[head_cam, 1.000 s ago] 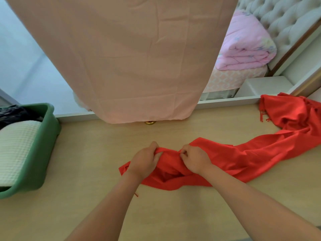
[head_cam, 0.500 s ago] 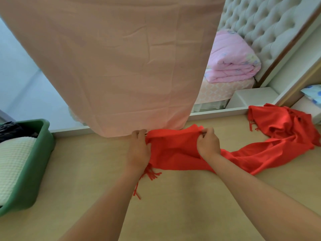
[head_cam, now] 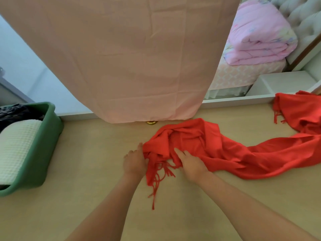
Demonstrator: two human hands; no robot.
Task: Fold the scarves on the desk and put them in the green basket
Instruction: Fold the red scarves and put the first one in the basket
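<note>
Red scarf [head_cam: 208,150] bunched between my hands, near the desk's [head_cam: 86,197] middle.
Green basket [head_cam: 43,153] at the left edge, cut off. My left hand [head_cam: 134,162] touches the fringed end, grip hidden. My right hand [head_cam: 192,163] presses the cloth with straight fingers. The far end runs out of view.

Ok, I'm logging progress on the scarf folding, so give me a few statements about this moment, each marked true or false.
1. The scarf lies crumpled and unfolded on the desk. True.
2. The basket is empty. False: it holds a white cloth and a dark cloth.
3. The left hand and the right hand both touch the scarf near its fringe. True.
4. The basket stands to the right of the scarf. False: it stands to the left, apart from the scarf.
</note>
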